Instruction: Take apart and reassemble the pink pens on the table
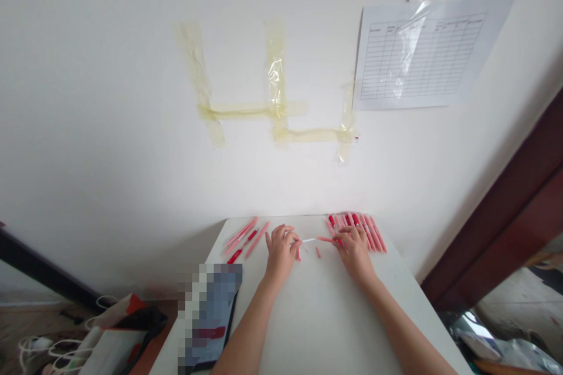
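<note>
Both my hands rest on a white table [325,310] near its far edge. My left hand [280,249] pinches the pale end of a thin white pen refill [308,240]. My right hand [354,248] has its fingers closed on a pink pen barrel [326,239] that meets the refill's other end. A row of several pink and red pens [365,228] lies just beyond my right hand. A smaller group of pink pens [244,238] lies left of my left hand. Two small red caps [317,252] sit between my hands.
A tablet with a blurred screen [209,316] lies at the table's near left corner. The white wall [132,129] behind carries strips of old tape [276,94] and a printed chart [422,55]. Bags and cables [88,334] lie on the floor left; a dark wooden frame [505,217] stands right.
</note>
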A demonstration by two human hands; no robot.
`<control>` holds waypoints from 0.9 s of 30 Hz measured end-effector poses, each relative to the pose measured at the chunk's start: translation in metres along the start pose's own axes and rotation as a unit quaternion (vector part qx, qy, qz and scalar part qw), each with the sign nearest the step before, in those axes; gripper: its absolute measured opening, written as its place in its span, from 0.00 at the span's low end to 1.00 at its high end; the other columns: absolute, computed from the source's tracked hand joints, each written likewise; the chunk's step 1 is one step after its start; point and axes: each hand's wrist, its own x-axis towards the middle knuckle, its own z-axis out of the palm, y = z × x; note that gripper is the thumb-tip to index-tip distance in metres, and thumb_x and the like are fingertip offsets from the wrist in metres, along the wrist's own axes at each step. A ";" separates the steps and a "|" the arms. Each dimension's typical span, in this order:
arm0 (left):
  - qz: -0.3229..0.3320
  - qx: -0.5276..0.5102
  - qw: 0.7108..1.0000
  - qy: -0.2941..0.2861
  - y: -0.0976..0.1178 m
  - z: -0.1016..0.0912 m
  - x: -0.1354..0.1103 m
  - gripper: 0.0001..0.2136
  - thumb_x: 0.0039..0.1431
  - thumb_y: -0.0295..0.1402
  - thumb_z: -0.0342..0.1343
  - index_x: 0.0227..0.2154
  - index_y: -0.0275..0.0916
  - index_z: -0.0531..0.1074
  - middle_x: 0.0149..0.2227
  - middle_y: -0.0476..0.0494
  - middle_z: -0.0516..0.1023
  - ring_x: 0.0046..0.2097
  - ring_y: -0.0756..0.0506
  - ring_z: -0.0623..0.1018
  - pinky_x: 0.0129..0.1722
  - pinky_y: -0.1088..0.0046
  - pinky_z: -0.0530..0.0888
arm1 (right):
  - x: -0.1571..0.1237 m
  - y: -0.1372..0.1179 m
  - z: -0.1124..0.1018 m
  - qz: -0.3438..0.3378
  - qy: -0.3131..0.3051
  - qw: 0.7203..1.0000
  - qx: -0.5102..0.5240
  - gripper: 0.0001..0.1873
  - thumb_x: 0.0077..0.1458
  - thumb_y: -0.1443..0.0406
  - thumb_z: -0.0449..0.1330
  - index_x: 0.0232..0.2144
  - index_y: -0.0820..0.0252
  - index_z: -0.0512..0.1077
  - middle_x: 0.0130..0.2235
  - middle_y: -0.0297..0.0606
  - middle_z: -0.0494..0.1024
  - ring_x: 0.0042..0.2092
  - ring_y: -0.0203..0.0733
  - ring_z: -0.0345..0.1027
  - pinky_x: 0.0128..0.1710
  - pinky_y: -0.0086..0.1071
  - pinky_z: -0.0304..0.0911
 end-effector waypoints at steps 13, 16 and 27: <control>0.000 -0.010 1.000 -0.014 0.000 0.002 0.000 0.02 0.59 0.29 0.56 0.32 0.42 0.72 0.49 0.44 0.74 0.59 0.38 0.67 0.62 0.37 0.50 | -0.002 0.002 0.002 0.009 -0.006 1.000 -0.023 0.07 0.60 0.63 0.56 0.36 0.52 0.75 0.45 0.42 0.71 0.50 0.52 0.58 0.50 0.51 0.61; -0.005 -0.012 1.000 -0.016 0.001 0.001 0.000 0.02 0.59 0.28 0.56 0.32 0.42 0.72 0.49 0.44 0.74 0.60 0.38 0.67 0.62 0.36 0.50 | -0.002 0.003 0.003 0.004 -0.006 1.000 -0.026 0.07 0.60 0.64 0.57 0.35 0.52 0.75 0.45 0.41 0.71 0.51 0.52 0.58 0.51 0.52 0.60; -0.001 -0.010 1.000 -0.029 0.001 0.003 0.000 0.02 0.59 0.30 0.57 0.32 0.42 0.72 0.50 0.45 0.74 0.60 0.39 0.66 0.62 0.37 0.50 | -0.002 -0.003 0.004 -0.011 -0.025 1.000 -0.006 0.07 0.60 0.63 0.57 0.36 0.52 0.76 0.45 0.41 0.72 0.51 0.51 0.60 0.50 0.49 0.62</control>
